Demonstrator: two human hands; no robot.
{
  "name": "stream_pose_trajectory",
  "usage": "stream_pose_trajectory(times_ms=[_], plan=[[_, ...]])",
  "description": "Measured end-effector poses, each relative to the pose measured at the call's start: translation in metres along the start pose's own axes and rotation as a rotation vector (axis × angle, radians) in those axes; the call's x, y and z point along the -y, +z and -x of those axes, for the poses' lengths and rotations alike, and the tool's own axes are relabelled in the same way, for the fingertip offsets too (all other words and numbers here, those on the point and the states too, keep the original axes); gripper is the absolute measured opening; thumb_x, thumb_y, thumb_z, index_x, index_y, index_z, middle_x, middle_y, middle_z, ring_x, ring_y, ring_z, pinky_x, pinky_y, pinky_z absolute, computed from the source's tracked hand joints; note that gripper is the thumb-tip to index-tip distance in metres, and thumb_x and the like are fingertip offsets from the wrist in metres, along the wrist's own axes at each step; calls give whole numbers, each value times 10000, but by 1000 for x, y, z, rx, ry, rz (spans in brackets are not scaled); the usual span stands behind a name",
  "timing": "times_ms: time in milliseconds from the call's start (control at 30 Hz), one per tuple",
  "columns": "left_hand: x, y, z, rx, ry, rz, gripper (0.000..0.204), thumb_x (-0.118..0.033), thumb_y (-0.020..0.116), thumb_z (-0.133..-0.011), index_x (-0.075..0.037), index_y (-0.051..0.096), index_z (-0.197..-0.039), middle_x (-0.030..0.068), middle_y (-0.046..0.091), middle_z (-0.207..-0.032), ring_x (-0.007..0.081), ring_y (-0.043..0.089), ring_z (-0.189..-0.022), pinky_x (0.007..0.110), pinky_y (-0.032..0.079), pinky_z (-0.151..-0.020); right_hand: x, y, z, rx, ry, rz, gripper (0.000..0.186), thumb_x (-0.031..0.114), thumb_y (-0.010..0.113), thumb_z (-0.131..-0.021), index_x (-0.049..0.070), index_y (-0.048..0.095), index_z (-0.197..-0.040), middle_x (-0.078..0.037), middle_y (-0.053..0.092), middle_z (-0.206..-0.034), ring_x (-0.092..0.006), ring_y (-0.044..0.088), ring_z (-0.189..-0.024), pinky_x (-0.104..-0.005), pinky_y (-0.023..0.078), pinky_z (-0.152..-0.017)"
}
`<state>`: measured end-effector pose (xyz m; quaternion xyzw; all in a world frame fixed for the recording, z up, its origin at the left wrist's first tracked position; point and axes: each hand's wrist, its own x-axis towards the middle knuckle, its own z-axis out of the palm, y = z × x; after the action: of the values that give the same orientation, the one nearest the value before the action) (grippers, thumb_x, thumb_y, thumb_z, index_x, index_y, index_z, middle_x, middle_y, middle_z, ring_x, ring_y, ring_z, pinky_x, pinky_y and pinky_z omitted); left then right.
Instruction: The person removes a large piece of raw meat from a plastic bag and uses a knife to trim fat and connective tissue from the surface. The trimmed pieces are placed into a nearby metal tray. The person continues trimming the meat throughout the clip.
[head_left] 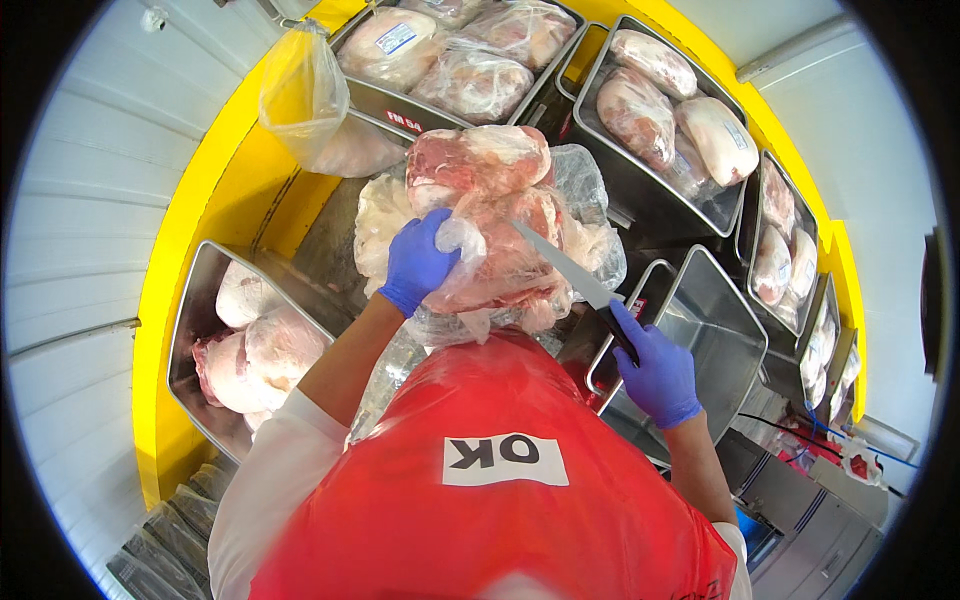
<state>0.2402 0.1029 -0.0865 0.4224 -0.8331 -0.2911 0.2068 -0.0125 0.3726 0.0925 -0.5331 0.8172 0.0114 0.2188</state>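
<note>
Where a red apron [450, 540] is worn at six o'clock, the nearest place is taken up by it. Just beyond, the black handle of a knife [572, 268] is gripped in the closed fingers of the right hand [655, 370], gloved in blue. Its blade is aimed between ten and eleven o'clock, the tip held over the meat [490, 165]; whether it is touched cannot be told. By the blue-gloved left hand [425, 265], a bunch of crumpled clear film [462, 240] is pinched, the fingers being closed on it at the meat's eight o'clock edge. The meat is thus lain ahead of both hands, just beside the left fingers and well apart from the right ones. It is seen as a lumpy pile, pink and red, marbled with white fat, surrounded by loose film. At four o'clock from it, an open metal bin [705, 310] is placed; at eight, wrapped pieces are held in a left-side bin [200, 305]. Farther off, more are carried by bins at twelve [372, 98] and two o'clock [650, 190].
</note>
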Motion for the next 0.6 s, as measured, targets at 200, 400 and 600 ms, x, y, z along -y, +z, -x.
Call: stream_pose_trajectory(times_ms=[200, 400, 600], plan=[[-11, 0, -11, 119, 93, 26, 407, -254, 786, -827, -110, 726, -1203, 204, 742, -1014, 411, 701, -951, 477, 570, -827, -20, 43, 25, -255, 54, -253, 657, 199, 720, -895, 291, 544, -1521, -163, 706, -952, -387, 719, -813, -477, 579, -705], [35, -6, -34, 241, -209, 847, 254, -171, 618, -986, -8, 742, -1135, 70, 765, -998, 163, 714, -885, 336, 570, -777, -20, 63, 32, -338, 62, -399, 654, 170, 747, -873, 241, 575, -1500, -171, 724, -973, -384, 727, -830, -465, 587, -713], [49, -39, -55, 225, -279, 1130, 353, -319, 556, -1089, -26, 682, -1242, 18, 702, -1072, 105, 664, -942, 267, 536, -800, -27, 71, 33, -323, 45, -336, 655, 189, 760, -870, 235, 578, -1498, -151, 696, -903, -363, 711, -762, -455, 578, -673]])
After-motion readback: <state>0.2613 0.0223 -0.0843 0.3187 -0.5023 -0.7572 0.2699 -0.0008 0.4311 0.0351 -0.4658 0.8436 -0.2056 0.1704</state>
